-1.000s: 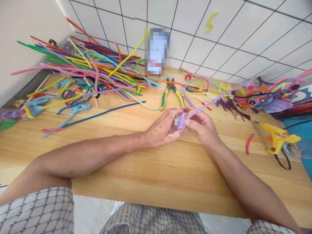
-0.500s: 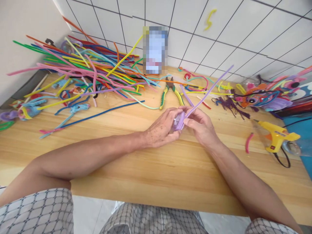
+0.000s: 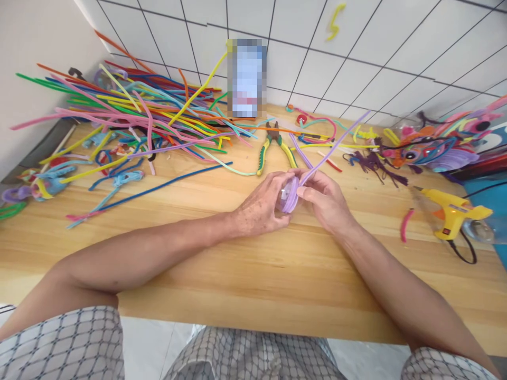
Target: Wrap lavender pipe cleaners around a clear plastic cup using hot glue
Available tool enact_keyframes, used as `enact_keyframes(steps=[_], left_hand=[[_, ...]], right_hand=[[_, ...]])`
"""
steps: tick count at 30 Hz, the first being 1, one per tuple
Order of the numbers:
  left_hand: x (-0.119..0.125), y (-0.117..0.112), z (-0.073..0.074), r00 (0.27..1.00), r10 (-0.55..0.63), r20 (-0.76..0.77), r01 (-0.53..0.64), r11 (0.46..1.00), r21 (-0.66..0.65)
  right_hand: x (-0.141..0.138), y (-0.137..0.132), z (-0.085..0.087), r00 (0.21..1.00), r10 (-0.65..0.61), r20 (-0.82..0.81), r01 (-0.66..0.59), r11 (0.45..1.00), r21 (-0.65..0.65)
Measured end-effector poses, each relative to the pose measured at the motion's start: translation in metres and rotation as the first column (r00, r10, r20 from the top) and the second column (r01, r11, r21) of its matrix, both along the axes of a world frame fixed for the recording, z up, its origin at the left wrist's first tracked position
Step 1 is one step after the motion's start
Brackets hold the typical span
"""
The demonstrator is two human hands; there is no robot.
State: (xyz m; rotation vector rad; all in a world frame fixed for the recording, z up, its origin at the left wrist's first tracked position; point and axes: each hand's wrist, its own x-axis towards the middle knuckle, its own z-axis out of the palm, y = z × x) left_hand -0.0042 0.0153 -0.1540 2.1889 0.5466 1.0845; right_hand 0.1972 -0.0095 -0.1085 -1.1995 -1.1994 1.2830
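Above the middle of the table, my left hand (image 3: 263,203) is closed round a clear, rounded plastic piece (image 3: 283,194). Turns of purple pipe cleaner (image 3: 292,196) lie side by side around its right part. My right hand (image 3: 322,198) pinches the pipe cleaner between thumb and fingers at the wound edge. Its loose end sticks up and to the right past my fingers. Part of the plastic piece is hidden behind my left fingers. Just beyond my hands lie pliers (image 3: 274,142) with green and yellow handles, jaws pointing away.
A heap of coloured pipe cleaners (image 3: 150,111) fills the back left. A phone (image 3: 247,79) with a blurred screen leans on the tiled wall. At the right lie a yellow glue gun (image 3: 451,211), a short pink piece (image 3: 405,225) and a colourful pipe-cleaner figure (image 3: 435,142).
My hands stay together at nearly the same spot. The loose purple end has dipped slightly, and more of the wound turns shows. The whole view has shifted a little.
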Motion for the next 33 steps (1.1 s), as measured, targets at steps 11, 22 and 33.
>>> enact_keyframes(steps=[11, 22, 33], left_hand=[[-0.003, -0.003, 0.005, 0.994, 0.070, -0.086, -0.065, 0.996, 0.056], [-0.008, 0.001, 0.007, 0.990, 0.027, -0.141, -0.019, 0.998, 0.060], [-0.013, 0.001, 0.010, 0.991, -0.033, -0.130, 0.032, 0.999, -0.010]], right_hand=[[-0.006, 0.002, 0.000, 0.989, -0.078, -0.122, 0.067, 0.993, -0.096], [-0.008, 0.004, -0.004, 0.977, -0.065, -0.204, 0.040, 0.991, -0.125], [-0.009, 0.003, -0.004, 0.976, -0.056, -0.211, 0.028, 0.991, -0.132]])
